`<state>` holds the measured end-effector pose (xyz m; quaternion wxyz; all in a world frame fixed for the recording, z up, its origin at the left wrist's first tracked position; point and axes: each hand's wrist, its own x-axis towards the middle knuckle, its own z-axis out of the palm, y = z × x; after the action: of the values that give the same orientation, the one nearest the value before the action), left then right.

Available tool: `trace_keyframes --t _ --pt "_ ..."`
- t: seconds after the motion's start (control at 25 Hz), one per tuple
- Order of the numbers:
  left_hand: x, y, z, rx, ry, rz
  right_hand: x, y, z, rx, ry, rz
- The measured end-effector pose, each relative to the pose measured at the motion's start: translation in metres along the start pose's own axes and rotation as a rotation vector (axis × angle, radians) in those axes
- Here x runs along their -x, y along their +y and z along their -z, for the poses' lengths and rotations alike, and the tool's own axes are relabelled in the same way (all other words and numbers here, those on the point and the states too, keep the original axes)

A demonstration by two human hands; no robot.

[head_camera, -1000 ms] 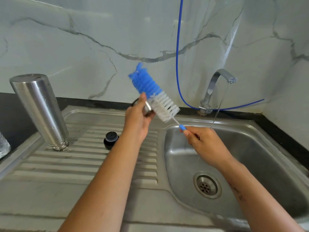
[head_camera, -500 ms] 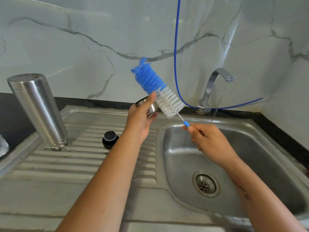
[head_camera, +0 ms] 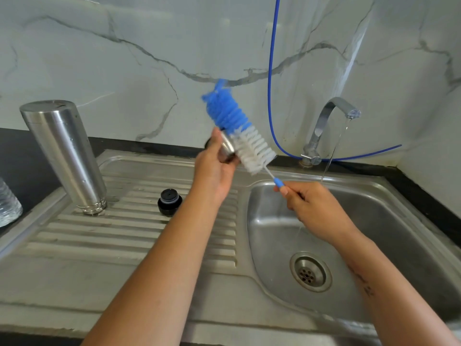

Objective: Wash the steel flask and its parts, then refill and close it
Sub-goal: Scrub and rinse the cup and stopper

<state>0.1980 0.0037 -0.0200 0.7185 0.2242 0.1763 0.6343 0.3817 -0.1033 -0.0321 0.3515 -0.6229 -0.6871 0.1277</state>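
My left hand (head_camera: 214,168) grips a small steel cup lid (head_camera: 226,147) above the drainboard's back edge. A blue-and-white bottle brush (head_camera: 238,128) lies against the lid's side, bristles upward. My right hand (head_camera: 311,206) pinches the brush's thin blue handle over the sink basin. The steel flask (head_camera: 64,156) stands upside down on the drainboard (head_camera: 104,236) at the left. Its black stopper (head_camera: 169,202) sits on the ridges between flask and lid.
The tap (head_camera: 331,121) at the back runs a thin stream into the basin (head_camera: 374,221), whose drain (head_camera: 310,272) lies below my right forearm. A blue hose (head_camera: 270,83) hangs down the marble wall. A clear plastic bottle (head_camera: 7,208) shows at the left edge.
The brush has slid up and down along the lid, its tip now a little higher. Both hands stayed in about the same place, and the lid has turned slightly in my left hand.
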Motion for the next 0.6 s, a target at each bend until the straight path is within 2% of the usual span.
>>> trace_keyframes --t 0.08,0.24,0.4,0.6 --pt "0.001 0.008 0.003 0.013 0.000 0.015 0.002 0.000 0.003 -0.001 -0.049 -0.013" --pt "0.016 -0.007 -0.012 -0.207 -0.040 0.064 -0.007 -0.004 0.001 -0.008 0.092 -0.015" --pt "0.010 0.013 -0.002 -0.090 -0.059 0.000 0.005 -0.001 0.007 -0.075 -0.028 -0.009" --pt "0.010 0.008 -0.002 -0.206 0.028 -0.027 0.005 0.004 0.008 -0.203 -0.002 -0.051"
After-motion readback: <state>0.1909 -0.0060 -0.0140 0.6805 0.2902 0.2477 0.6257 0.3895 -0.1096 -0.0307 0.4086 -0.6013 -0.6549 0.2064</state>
